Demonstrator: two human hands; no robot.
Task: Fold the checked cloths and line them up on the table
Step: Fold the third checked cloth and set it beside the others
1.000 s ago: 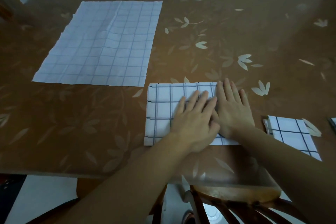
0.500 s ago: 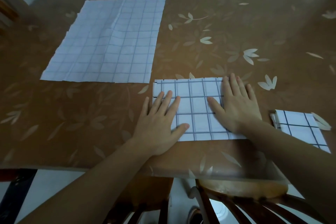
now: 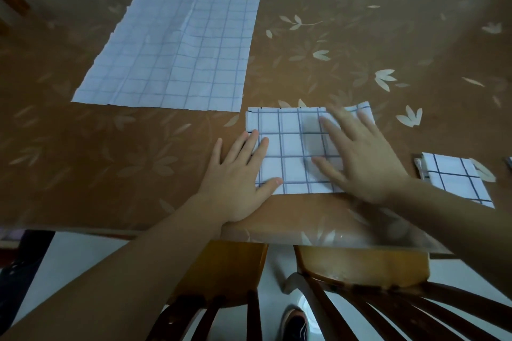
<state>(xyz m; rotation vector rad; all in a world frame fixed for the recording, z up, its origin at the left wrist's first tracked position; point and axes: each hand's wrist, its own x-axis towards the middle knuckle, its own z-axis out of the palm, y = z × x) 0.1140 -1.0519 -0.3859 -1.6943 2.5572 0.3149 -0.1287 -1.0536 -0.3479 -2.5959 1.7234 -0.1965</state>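
While the half-folded checked cloth (image 3: 293, 149) lies flat near the front edge of the table (image 3: 360, 44), the hands have drawn apart on it: a second ago they overlapped at its middle, and now the left hand (image 3: 238, 174) sits at its left edge, fingers straight and spread, fingertips and thumb pressing the fabric while the palm rests on the bare table. The right hand (image 3: 363, 158) is blurred by motion; its fingers are straight and spread over the right part of the cloth, and it appears to hover just above rather than press, casting a shadow on the squares. Neither hand grips anything. That reads as a smoothing pass finished, so the next fold of this cloth is probably due.

Its near edge runs just inside the table's front edge, so there is little room to pull it toward the person; the far edge, slightly lifted at the right corner, has bare table beyond it. To the right, well apart, a smaller folded checked cloth (image 3: 454, 177) already lies near the front edge, with the corner of another thing barely visible at the frame's edge. To the far left, an unfolded checked cloth (image 3: 171, 50) lies spread open, its near right corner close to the working cloth. Below the table edge stand wooden chairs (image 3: 360, 271).
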